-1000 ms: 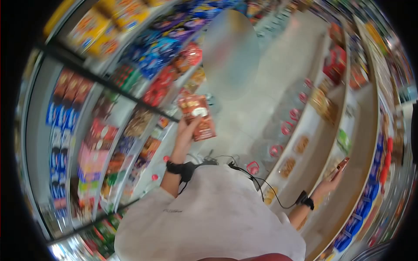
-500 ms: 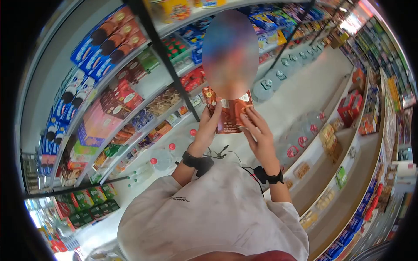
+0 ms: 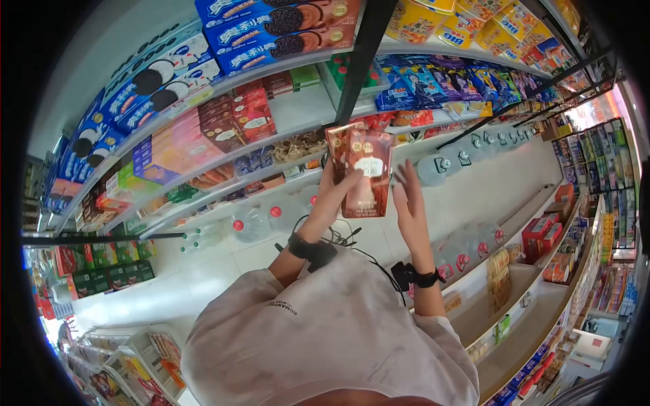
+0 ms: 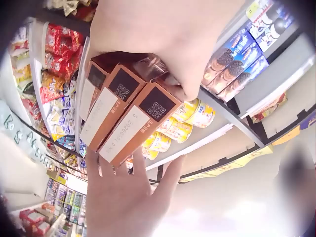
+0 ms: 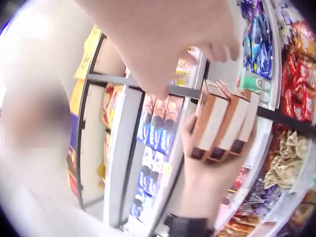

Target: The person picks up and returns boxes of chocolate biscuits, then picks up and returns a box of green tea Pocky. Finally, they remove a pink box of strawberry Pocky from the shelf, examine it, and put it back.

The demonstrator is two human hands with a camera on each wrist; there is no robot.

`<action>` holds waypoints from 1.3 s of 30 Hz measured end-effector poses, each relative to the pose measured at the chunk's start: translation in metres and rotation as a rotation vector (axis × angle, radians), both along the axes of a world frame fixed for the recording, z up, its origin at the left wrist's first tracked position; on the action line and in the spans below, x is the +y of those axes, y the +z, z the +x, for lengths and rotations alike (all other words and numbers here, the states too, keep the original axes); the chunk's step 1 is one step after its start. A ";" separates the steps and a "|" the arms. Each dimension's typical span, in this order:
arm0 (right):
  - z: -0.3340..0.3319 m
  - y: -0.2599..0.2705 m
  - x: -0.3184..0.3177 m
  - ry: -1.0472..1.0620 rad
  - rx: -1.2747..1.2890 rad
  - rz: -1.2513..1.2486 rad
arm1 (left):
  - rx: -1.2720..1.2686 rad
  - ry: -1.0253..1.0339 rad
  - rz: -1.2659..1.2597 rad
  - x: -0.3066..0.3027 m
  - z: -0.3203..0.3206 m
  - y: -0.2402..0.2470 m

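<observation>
Three brown boxes [image 3: 369,193] [image 4: 140,123] [image 5: 215,121] stand side by side in my left hand [image 3: 328,203] [image 4: 163,29] [image 5: 205,180], which grips them with the thumb over the front one in the head view. White labels and dark code squares show on their narrow ends in the left wrist view. My right hand [image 3: 413,210] [image 4: 126,192] [image 5: 173,44] is just right of the boxes in the head view, its fingers extended and holding nothing.
Shelves hold blue cookie boxes [image 3: 271,34], red and brown boxes [image 3: 247,118], blue snack bags [image 3: 420,81] and yellow packs [image 3: 467,30]. Large clear bottles [image 3: 254,223] stand on the floor below. A low shelf unit [image 3: 514,284] is at the right, partly stocked.
My right hand has come from the right-hand shelf with a brown item to the boxes, then moved off them with nothing in it. The head view has turned toward the shelves.
</observation>
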State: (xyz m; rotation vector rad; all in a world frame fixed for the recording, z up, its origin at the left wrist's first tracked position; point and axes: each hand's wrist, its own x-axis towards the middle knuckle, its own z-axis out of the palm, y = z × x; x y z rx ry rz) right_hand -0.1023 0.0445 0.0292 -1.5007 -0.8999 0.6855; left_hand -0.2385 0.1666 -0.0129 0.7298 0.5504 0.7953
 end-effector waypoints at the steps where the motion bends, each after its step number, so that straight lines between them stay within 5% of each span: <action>1: -0.002 0.001 0.009 0.036 0.004 0.007 | 0.070 -0.042 0.145 0.004 -0.001 0.001; 7: -0.028 -0.002 0.047 0.016 0.068 -0.038 | 0.280 -0.148 0.683 0.029 -0.010 -0.006; 11: -0.032 -0.014 0.058 -0.033 0.052 -0.078 | 0.325 -0.238 0.574 0.037 -0.012 -0.004; 18: -0.028 -0.018 0.083 0.056 -0.012 0.018 | 0.092 0.108 0.308 0.027 -0.003 0.003; 23: 0.006 -0.018 0.091 0.289 -0.042 -0.009 | 0.163 0.274 0.396 0.030 0.009 -0.005; 27: 0.024 -0.013 0.093 0.377 0.097 0.014 | 0.168 0.391 0.340 0.027 0.025 0.012; 29: 0.035 -0.022 0.096 0.382 0.197 0.052 | 0.259 0.493 0.511 0.028 0.034 0.000; 33: 0.065 -0.039 0.101 0.468 0.888 -0.015 | 0.306 0.580 0.563 0.026 0.063 0.002; 39: 0.109 -0.039 0.114 0.603 0.925 0.130 | 0.322 0.448 0.462 0.025 0.090 -0.012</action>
